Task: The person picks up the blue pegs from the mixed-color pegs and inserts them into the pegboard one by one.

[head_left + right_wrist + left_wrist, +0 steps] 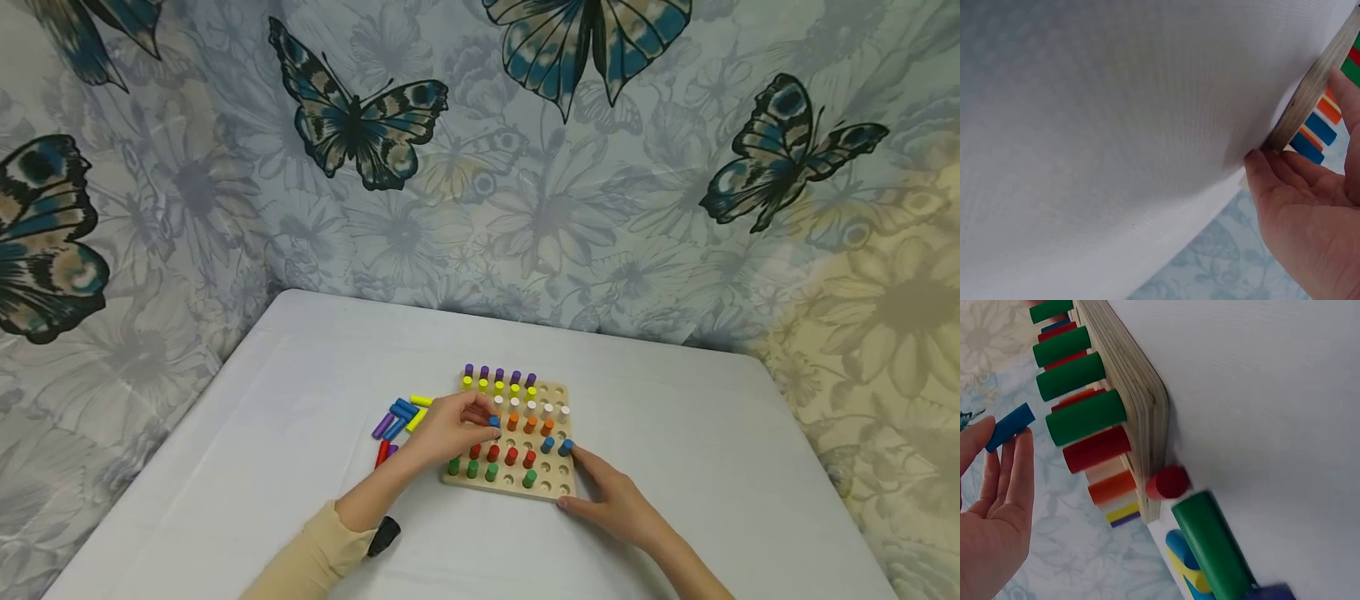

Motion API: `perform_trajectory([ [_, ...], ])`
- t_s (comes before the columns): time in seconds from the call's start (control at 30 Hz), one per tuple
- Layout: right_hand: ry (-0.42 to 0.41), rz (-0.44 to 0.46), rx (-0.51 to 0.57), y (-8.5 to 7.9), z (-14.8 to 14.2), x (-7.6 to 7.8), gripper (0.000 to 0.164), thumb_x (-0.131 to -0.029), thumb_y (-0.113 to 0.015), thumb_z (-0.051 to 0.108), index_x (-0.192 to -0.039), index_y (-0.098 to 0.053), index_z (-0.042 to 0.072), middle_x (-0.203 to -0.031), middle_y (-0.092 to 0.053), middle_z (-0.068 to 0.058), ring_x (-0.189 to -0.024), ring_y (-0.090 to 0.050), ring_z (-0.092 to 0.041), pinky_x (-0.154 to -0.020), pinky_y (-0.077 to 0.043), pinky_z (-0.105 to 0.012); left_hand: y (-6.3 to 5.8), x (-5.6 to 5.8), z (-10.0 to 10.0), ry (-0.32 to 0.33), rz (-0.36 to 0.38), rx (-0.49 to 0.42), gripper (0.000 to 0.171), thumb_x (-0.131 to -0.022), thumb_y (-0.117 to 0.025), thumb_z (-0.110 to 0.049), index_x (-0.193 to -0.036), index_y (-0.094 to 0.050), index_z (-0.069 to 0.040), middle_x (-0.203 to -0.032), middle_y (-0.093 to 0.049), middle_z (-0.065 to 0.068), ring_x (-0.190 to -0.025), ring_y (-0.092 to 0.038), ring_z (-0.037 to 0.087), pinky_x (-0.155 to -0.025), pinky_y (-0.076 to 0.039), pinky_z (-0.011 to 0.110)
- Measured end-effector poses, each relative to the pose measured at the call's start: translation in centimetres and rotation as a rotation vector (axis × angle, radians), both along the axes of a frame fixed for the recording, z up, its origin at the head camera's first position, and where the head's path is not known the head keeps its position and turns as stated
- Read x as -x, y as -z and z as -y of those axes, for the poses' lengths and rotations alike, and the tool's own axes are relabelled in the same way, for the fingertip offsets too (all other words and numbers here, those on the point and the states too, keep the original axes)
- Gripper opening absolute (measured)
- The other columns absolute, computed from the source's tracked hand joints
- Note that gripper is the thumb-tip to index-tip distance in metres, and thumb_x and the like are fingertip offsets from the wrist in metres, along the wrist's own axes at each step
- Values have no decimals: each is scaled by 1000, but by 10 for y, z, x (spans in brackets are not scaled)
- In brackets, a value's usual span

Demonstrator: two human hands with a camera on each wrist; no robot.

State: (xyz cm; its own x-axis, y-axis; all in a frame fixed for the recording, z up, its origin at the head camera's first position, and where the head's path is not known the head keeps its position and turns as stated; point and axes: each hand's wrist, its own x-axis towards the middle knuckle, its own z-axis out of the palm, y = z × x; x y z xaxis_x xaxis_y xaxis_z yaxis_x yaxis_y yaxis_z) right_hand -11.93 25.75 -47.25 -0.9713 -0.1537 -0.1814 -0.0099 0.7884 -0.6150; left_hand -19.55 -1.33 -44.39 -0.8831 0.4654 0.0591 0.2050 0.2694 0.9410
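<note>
Shows loose pegs [383, 426] in purple, blue, yellow and red just left of the left hand [447, 429], apparently left to be placed; pinches a blue peg [1011, 427] with thumb and fingertips parted only by its thickness, above the pegboard [498, 488]. Has standing pegs [530, 459] in colour rows around and right of that pinch, looking more than half done, with unfilled holes mostly toward the right edge and a gap in the green row. Steadies the near right corner with the right hand [611, 500], thumb and fingers spread, leaving room over the white table [675, 417] farther right and nearer.
</note>
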Motion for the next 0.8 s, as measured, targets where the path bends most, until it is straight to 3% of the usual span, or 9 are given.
perform_trajectory([
  [0.23, -4, -1, -22, 3, 0, 1, 87, -74, -69, 52, -142, -35, 11, -143, -36, -13, -132, -29, -35, -103, -26, -52, 2, 5, -19, 51, -92, 29, 20, -82, -69, -13, -100, -61, -10, -92, -64, -3, -82, -62, 8, -70, -51, 20],
  [0.43, -4, -3, -23, 2, 0, 2, 87, -73, -70, 52, -142, -35, 11, -143, -36, -13, -131, -30, -35, -103, -27, -52, 4, 6, -33, 78, -185, 126, 22, -84, -67, -13, -106, -65, -7, -96, -65, -3, -83, -60, 5, -71, -49, 17],
  [0.8, -8, -8, -7, 1, -1, 0, 85, -74, -71, 47, -142, -35, 11, -143, -36, -12, -132, -30, -34, -103, -27, -51, 2, 4, -51, 110, -305, 280, 17, -84, -67, -10, -100, -65, -9, -96, -67, 1, -83, -60, 3, -71, -48, 15],
])
